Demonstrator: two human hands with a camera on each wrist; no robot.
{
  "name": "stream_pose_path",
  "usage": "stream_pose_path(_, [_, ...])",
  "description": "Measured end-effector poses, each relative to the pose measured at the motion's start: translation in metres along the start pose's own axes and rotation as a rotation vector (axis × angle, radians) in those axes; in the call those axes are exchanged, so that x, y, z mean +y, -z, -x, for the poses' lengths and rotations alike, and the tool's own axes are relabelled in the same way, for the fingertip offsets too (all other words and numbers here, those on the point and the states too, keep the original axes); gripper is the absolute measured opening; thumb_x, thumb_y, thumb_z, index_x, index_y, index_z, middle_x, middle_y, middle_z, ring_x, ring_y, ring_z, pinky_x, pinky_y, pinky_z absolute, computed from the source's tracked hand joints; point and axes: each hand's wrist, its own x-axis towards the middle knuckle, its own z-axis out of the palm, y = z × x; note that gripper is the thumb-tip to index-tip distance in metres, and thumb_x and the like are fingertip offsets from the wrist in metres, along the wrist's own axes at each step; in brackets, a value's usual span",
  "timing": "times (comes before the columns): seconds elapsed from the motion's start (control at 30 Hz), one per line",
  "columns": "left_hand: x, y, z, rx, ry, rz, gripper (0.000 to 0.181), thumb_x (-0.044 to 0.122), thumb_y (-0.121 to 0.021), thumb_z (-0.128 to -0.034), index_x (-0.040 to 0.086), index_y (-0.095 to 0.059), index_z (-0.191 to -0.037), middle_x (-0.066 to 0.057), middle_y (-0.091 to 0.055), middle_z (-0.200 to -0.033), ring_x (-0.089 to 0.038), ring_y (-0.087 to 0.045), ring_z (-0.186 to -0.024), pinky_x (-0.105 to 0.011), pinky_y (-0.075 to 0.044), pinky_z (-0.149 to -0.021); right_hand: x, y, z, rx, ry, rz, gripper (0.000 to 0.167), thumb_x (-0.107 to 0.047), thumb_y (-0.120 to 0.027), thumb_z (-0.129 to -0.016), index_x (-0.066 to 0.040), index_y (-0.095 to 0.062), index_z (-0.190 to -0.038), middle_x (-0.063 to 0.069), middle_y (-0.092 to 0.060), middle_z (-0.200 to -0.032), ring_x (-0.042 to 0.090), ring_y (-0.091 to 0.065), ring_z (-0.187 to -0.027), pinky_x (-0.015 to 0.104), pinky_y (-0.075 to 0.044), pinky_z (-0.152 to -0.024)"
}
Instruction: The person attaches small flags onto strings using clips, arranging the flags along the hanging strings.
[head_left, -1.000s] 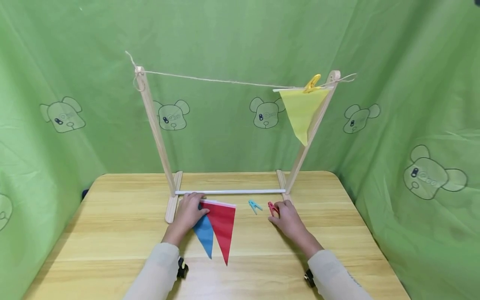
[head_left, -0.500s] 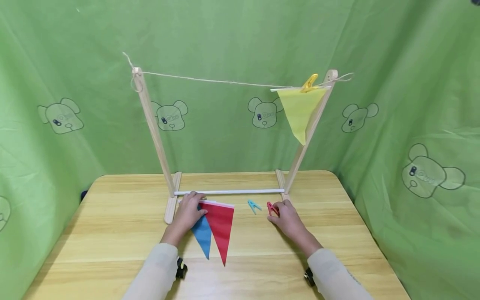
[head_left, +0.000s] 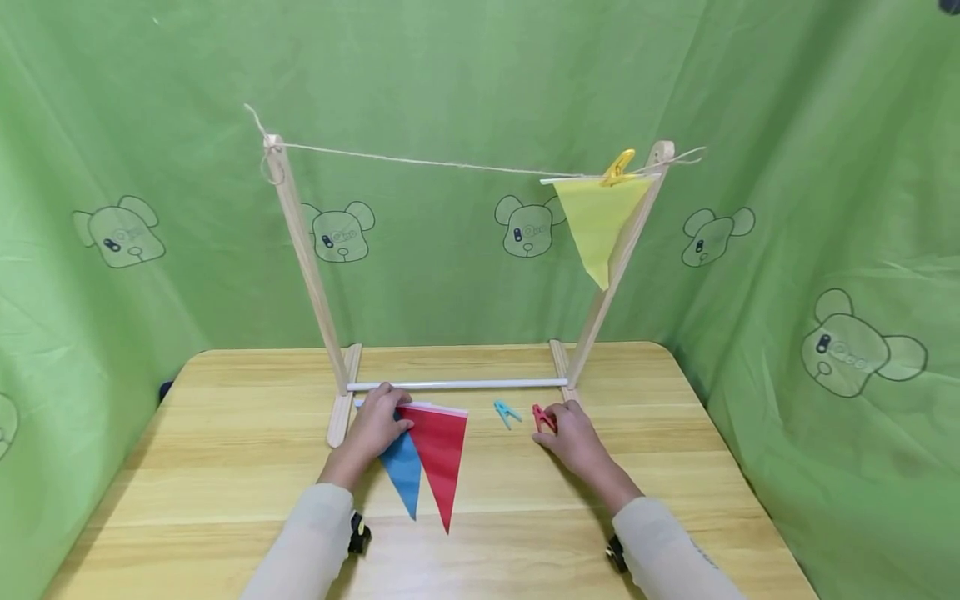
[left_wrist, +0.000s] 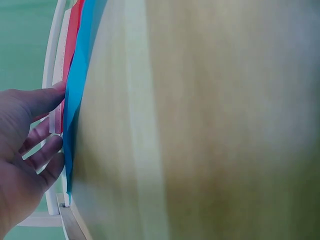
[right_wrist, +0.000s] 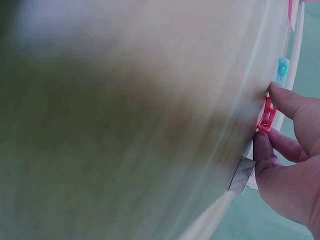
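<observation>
In the head view, my left hand (head_left: pixel 373 429) pinches the upper left corner of a red triangular pennant (head_left: pixel 440 454). A blue pennant (head_left: pixel 403 475) lies partly under it, its top edge mostly hidden by the hand. The left wrist view has thumb and fingers at the white-edged end of the red pennant (left_wrist: pixel 73 37), with the blue pennant (left_wrist: pixel 76 90) against the table. My right hand (head_left: pixel 576 437) holds a red clothespin (head_left: pixel 542 418) between thumb and fingertips on the table. Just left of it lies a light blue clothespin (head_left: pixel 507 412), untouched.
Behind the hands stands a wooden frame with a left post (head_left: pixel 303 258), a right post (head_left: pixel 611 283) and a white crossbar (head_left: pixel 457 385). A string (head_left: pixel 420 161) spans the post tops. From it hangs a yellow pennant (head_left: pixel 600 221) under a yellow clothespin (head_left: pixel 618 168).
The blue and red pennants have shifted very slightly left with my left hand. My right hand keeps the same hold on the red clothespin; the whole view has drifted a little.
</observation>
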Motion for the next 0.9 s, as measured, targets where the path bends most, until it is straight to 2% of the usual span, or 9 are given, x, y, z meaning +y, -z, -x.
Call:
stream_pose_path(0.13, [-0.0006,0.0009,-0.0011,-0.018,-0.001,0.0,0.025,0.013,-0.086,-0.0844,0.008,-0.073,-0.105,-0.008,-0.062,-0.104,-0.03,-0.056,-0.105,-0.044,-0.054,-0.093,0.0013,-0.0012,-0.0006,-0.002,-0.018,-0.007,0.044,-0.02,-0.087,-0.084,0.006,-0.068,-0.114,0.014,-0.056,-0.099,0.023,-0.053,-0.082,0.036,-0.053,-0.072])
stream_pose_path(0.23, [-0.0012,0.0014,-0.002,-0.031,-0.006,-0.005,0.026,0.014,-0.086,-0.0846,0.007,-0.074,-0.107,-0.008,-0.062,-0.104,-0.03,-0.056,-0.105,-0.044,-0.054,-0.093,0.0014,-0.0015,-0.0014,-0.01,-0.033,-0.009,0.043,-0.021,-0.087,-0.084,0.004,-0.068,-0.113,0.013,-0.056,-0.098,0.022,-0.052,-0.081,0.034,-0.051,-0.07])
stream_pose_path(0.37, [-0.0015,0.0032,-0.0041,-0.052,-0.004,-0.009,0.027,0.015,-0.085,-0.0856,0.007,-0.074,-0.109,-0.008,-0.062,-0.105,-0.029,-0.055,-0.105,-0.044,-0.054,-0.094,0.0017,-0.0015,-0.0031,-0.014,-0.026,-0.007,0.04,-0.02,-0.087,-0.085,0.004,-0.068,-0.111,0.012,-0.056,-0.096,0.021,-0.052,-0.079,0.032,-0.049,-0.067])
stream_pose_path(0.5, [-0.0023,0.004,-0.0058,-0.068,-0.01,-0.012,0.024,0.016,-0.085,-0.0858,0.009,-0.073,-0.105,-0.006,-0.06,-0.103,-0.028,-0.053,-0.102,-0.043,-0.052,-0.092,0.0023,-0.001,-0.0034,-0.014,-0.012,-0.001,0.037,-0.018,-0.086,-0.085,0.004,-0.068,-0.109,0.012,-0.057,-0.094,0.02,-0.052,-0.077,0.031,-0.047,-0.064])
stream_pose_path(0.73, [-0.0037,0.0047,-0.0058,-0.069,-0.032,-0.012,0.021,0.015,-0.087,-0.0838,0.011,-0.069,-0.094,-0.004,-0.058,-0.095,-0.025,-0.051,-0.093,-0.04,-0.048,-0.083,0.003,0.0,-0.0038,-0.026,-0.02,-0.018,0.035,-0.017,-0.086,-0.084,0.002,-0.068,-0.107,0.01,-0.057,-0.094,0.02,-0.052,-0.078,0.03,-0.047,-0.067])
stream_pose_path(0.9, [-0.0031,0.0047,-0.0063,-0.084,-0.031,0.002,0.019,0.013,-0.085,-0.0858,0.012,-0.067,-0.09,-0.004,-0.056,-0.093,-0.025,-0.05,-0.094,-0.039,-0.047,-0.083,0.0037,0.0019,-0.0042,-0.035,-0.019,-0.034,0.032,-0.017,-0.086,-0.084,0.001,-0.068,-0.105,0.009,-0.058,-0.094,0.02,-0.053,-0.081,0.031,-0.048,-0.07])
